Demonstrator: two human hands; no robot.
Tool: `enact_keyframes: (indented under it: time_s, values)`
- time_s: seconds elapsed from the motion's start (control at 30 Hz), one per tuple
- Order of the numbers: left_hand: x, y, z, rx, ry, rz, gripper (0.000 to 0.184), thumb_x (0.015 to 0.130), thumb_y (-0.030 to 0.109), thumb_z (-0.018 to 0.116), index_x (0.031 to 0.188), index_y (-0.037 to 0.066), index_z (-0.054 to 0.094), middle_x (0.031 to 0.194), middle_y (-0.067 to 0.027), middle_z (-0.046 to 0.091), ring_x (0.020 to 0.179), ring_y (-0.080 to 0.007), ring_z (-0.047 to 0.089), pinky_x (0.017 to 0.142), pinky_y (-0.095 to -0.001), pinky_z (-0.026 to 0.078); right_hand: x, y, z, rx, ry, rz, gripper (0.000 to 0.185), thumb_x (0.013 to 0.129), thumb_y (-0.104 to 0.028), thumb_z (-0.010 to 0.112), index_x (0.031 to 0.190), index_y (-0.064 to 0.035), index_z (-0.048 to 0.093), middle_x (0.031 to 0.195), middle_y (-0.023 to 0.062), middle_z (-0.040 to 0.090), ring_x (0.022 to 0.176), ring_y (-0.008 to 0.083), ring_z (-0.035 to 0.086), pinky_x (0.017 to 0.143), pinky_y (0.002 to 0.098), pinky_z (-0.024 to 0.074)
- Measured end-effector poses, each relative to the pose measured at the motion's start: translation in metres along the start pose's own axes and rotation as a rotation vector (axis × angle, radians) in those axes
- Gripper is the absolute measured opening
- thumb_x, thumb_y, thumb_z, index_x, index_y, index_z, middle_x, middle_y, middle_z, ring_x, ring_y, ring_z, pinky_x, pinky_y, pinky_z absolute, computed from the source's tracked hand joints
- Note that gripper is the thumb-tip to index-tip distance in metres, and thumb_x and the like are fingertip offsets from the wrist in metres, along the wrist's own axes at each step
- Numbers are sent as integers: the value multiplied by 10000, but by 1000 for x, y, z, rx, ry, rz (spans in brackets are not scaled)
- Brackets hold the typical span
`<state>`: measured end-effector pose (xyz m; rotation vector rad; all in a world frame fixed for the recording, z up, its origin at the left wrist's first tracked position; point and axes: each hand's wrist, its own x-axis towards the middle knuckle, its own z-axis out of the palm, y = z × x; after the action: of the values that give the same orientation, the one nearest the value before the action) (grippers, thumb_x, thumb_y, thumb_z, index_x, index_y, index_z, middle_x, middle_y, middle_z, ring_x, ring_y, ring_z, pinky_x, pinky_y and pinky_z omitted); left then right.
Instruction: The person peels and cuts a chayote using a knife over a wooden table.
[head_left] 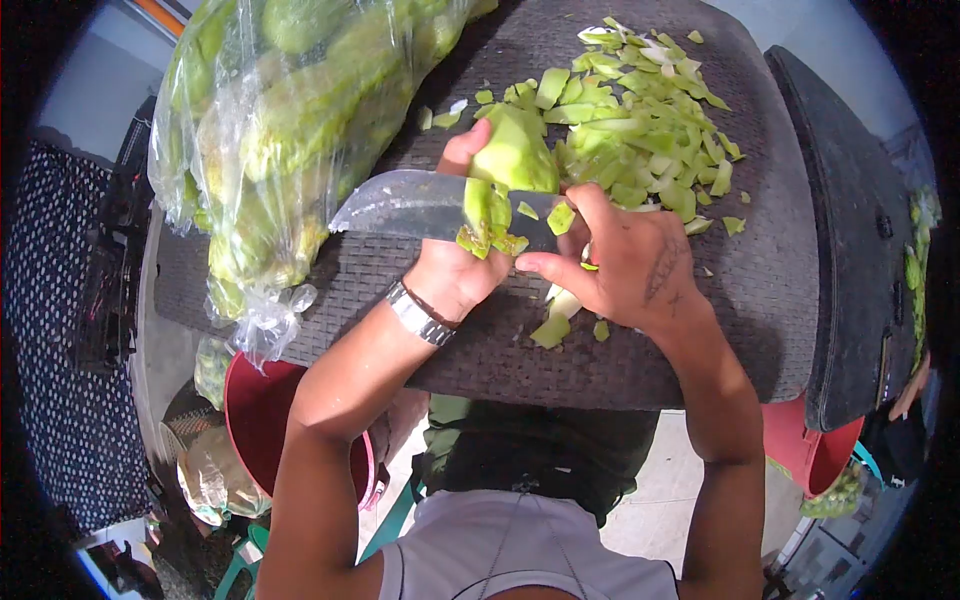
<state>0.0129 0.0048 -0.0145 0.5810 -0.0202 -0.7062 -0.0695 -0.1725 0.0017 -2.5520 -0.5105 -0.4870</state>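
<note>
My left hand (460, 272) is wrapped round a pale green, partly peeled chayote (512, 148), its thumb up along the left side. In my right hand (635, 262) is the handle of a broad-bladed knife (395, 203), fingers closed round it. The blade points left and lies across the near end of the chayote, in front of my left palm. Strips of green peel (482, 215) cling to the blade. Beyond my hands, a heap of peelings (640, 135) covers the far right of the dark woven tabletop (385, 345). A few scraps lie under my right hand.
A large clear plastic bag (300, 130) full of chayotes takes up the left of the table. Below the left edge is a red bucket (262, 410), and another red bucket (815, 455) is at lower right. A dark woven panel (845, 230) stands along the right side.
</note>
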Motion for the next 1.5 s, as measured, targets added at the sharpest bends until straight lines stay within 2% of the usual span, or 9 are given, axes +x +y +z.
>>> enact_keyframes:
  time_s: [0.2,0.3,0.5,0.63,0.77,1.17,1.27,1.33,1.5]
  values:
    - [1,0,-5,4,21,-3,576,999,546,550,1297,63,643,1179,-163,729,1005,-306,731,926,-470,594,1,1,1,-6,-2,11,537,833,-467,841,1116,-69,616,670,-4,684,577,207,707,543,338,543]
    - [2,-4,2,-23,272,110,583,997,533,545,1333,62,619,1198,-170,719,972,-314,732,866,-460,601,5,8,-1,-18,64,175,543,861,-560,779,1052,-77,618,657,37,677,580,272,703,547,401,550]
    - [-2,7,-2,57,-29,-8,545,1038,463,470,1378,53,586,1293,-162,679,1137,-315,674,876,-450,576,17,27,-28,198,31,577,533,922,-568,723,1014,-52,628,633,110,657,610,327,720,570,431,553]
    - [1,-8,4,-80,207,144,554,1021,476,497,1333,31,605,1223,-184,709,1073,-315,711,1013,-441,553,6,1,-10,185,-28,217,530,895,-529,775,1026,-53,583,639,68,651,579,285,709,559,416,559]
    - [1,-2,-4,-49,-5,14,553,1016,494,486,1267,25,640,1172,-182,724,1069,-306,710,966,-442,572,1,-6,2,186,4,77,466,867,-398,830,1062,-57,580,656,44,663,539,245,679,522,362,518]
    - [-4,-4,6,-19,156,144,466,1005,416,541,1277,47,630,1161,-136,721,1073,-279,693,877,-405,576,5,2,-3,131,93,98,444,899,-437,795,1054,-56,627,625,77,644,508,248,647,514,361,493]
    - [-6,3,9,83,-6,59,623,968,517,529,1368,44,591,1203,-175,695,976,-304,662,741,-386,509,10,38,-6,6,84,425,549,920,-571,723,1066,-48,640,647,103,660,632,303,721,569,431,548]
    - [-7,2,10,48,-153,24,621,964,520,532,1346,35,597,1213,-165,698,1023,-319,672,775,-399,531,13,44,-25,153,50,572,560,932,-580,707,1054,-37,648,633,143,643,622,321,710,565,454,523]
    - [-8,1,11,71,54,99,570,987,470,527,1357,41,586,1265,-156,684,1130,-304,671,898,-436,555,14,16,-26,187,16,433,532,908,-548,752,1016,-42,626,637,122,655,590,304,710,541,437,528]
